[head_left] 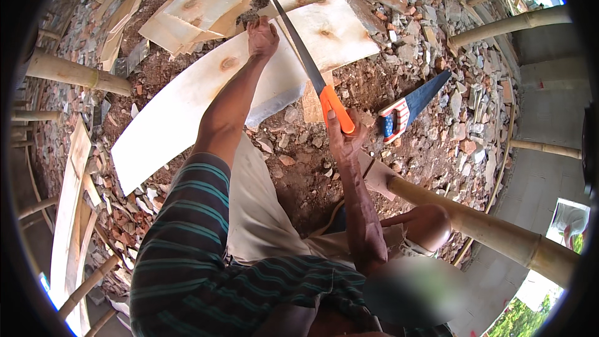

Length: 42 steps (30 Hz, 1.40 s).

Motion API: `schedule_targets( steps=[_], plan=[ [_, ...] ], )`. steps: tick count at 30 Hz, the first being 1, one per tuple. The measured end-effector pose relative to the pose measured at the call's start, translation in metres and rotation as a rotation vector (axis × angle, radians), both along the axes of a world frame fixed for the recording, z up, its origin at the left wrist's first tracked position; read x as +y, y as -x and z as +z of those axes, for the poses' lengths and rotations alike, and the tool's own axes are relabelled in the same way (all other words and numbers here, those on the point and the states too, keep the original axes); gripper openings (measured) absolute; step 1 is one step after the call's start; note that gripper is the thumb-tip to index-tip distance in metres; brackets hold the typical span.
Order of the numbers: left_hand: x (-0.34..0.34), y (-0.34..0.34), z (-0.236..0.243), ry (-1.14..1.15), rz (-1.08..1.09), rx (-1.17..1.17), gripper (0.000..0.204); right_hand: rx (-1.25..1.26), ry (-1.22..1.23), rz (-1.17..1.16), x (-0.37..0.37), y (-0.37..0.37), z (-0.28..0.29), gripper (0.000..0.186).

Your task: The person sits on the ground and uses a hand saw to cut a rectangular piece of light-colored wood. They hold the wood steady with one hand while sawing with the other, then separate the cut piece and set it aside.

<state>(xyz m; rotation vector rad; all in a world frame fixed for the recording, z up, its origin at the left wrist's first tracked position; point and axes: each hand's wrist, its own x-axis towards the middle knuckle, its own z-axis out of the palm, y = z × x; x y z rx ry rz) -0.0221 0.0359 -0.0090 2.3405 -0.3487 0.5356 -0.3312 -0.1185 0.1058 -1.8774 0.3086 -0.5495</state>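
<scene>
Head view: right hand (347, 136) grasps orange-handled steel handsaw (307, 61), blade pointing ahead; left hand (262, 39) rests by long pale plywood board's (175, 112) far end, finger grip unclear. Beyond left hand, squarish plywood pieces (201, 3) look cut; long board seemingly unfinished.

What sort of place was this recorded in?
Probably a building site, perhaps a partly built structure: broken rubble covers much of the ground, bamboo poles jut in from both sides, and a bare grey wall stands at the right.
</scene>
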Motion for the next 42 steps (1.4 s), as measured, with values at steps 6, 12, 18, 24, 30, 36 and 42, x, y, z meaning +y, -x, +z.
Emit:
schedule_targets(
  steps=[6, 12, 18, 24, 30, 36, 42],
  plan=[
    [-0.001, 0.001, 0.004, -0.037, 0.009, -0.001, 0.029, 0.063, -0.003, 0.022, 0.007, -0.005, 0.002, 0.035],
    [0.0, 0.006, 0.01, -0.043, 0.002, 0.002, 0.028, 0.013, 0.047, 0.023, 0.009, -0.006, -0.005, 0.035],
    [-0.001, 0.005, 0.011, -0.08, 0.02, 0.009, 0.031, 0.01, 0.081, 0.034, 0.005, -0.008, -0.005, 0.036],
    [-0.001, 0.003, 0.006, -0.108, 0.02, 0.014, 0.031, 0.056, 0.11, 0.027, 0.004, -0.006, -0.001, 0.037],
    [-0.002, 0.002, 0.006, -0.087, 0.017, -0.038, 0.03, 0.034, 0.114, 0.022, 0.004, -0.007, 0.001, 0.036],
    [-0.001, 0.001, 0.007, -0.114, 0.003, -0.008, 0.03, 0.022, 0.113, 0.036, 0.0, -0.008, -0.004, 0.036],
    [0.0, -0.001, 0.007, -0.126, -0.015, 0.004, 0.044, 0.065, 0.213, 0.103, 0.0, -0.007, -0.007, 0.035]
  ],
)
